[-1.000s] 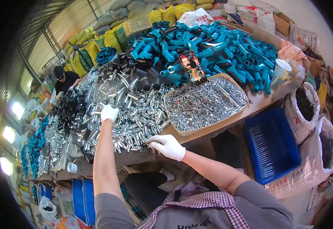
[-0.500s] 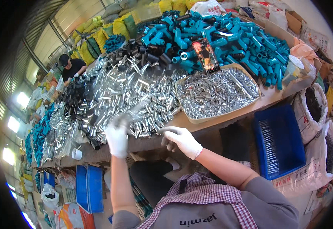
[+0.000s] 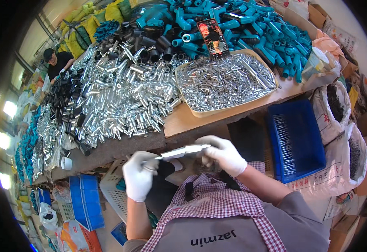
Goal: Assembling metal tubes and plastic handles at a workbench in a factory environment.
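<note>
Between my two hands, in front of my apron, is a shiny silver metal tube-like part (image 3: 183, 151), its exact kind too blurred to tell. My left hand (image 3: 138, 175), in a white glove with grey fingertips, is closed on its left end. Fingers of my right hand (image 3: 226, 156), gloved the same way, wrap round the right end. Beyond them on the table lies a wide heap of silver metal fittings (image 3: 120, 101). To its right stands a cream tray (image 3: 208, 112) filled with small metal pieces.
A phone (image 3: 213, 38) leans at the tray's back, before piled teal plastic handles (image 3: 271, 46). Black tubes (image 3: 150, 42) lie left of these. At right are a blue bin (image 3: 305, 159) of metal rods and white sacks (image 3: 351, 155). A co-worker (image 3: 57, 63) stands far left.
My left hand has come back from the heap's edge with the silver part, and my right hand has closed on its other end. The whole view has shifted.
</note>
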Demonstrator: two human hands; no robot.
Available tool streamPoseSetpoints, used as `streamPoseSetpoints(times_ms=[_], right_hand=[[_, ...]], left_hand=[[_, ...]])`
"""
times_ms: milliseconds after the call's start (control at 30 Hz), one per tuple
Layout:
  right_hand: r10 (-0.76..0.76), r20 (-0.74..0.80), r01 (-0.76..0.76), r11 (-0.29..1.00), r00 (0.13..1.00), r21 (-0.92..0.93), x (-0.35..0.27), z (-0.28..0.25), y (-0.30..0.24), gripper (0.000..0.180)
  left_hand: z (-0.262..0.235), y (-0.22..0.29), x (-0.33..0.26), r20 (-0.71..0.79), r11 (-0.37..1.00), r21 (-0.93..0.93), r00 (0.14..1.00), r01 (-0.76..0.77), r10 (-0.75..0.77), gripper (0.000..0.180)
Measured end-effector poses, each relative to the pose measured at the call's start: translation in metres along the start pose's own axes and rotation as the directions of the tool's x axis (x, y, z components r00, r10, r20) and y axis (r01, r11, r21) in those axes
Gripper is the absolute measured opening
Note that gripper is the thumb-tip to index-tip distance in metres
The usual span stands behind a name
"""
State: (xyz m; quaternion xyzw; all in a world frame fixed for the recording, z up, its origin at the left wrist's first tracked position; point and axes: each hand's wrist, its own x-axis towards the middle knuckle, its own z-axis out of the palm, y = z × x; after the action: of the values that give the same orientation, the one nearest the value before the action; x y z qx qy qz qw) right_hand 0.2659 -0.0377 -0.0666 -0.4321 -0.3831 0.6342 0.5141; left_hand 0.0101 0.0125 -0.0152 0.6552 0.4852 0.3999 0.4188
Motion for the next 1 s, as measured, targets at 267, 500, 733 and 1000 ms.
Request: streamPoseSetpoints(times_ms=[267, 500, 733, 1000], right_hand=[[-0.012, 0.362, -0.142, 0.907, 0.932, 0.396, -0.003, 0.008, 0.027, 0.061], [-0.647, 0.144, 0.46, 0.351, 0.748, -0.816, 0.022, -0.029, -0.033, 0.022], [-0.779, -0.058, -0.211, -0.096, 0.624, -0.973, 0.061, -0.114, -0.1, 0.042], [-0.426, -0.002, 0.29, 0.62, 0.905, -0.729, 0.009, -0.066, -0.075, 0.025]], left_hand=[[0.052, 0.007, -0.01, 0.123, 0.874, -0.486, 0.99, 0.002, 0.066, 0.08], [0.03, 0.017, -0.014, 0.074, 0.962, -0.254, 0.989, -0.105, 0.127, 0.062], [0.037, 0.0, -0.018, -0.027, 0.985, -0.167, 0.999, -0.037, 0.033, 0.081], [0.04, -0.001, -0.006, -0.232, 0.936, -0.31, 0.968, -0.166, 0.094, 0.077]])
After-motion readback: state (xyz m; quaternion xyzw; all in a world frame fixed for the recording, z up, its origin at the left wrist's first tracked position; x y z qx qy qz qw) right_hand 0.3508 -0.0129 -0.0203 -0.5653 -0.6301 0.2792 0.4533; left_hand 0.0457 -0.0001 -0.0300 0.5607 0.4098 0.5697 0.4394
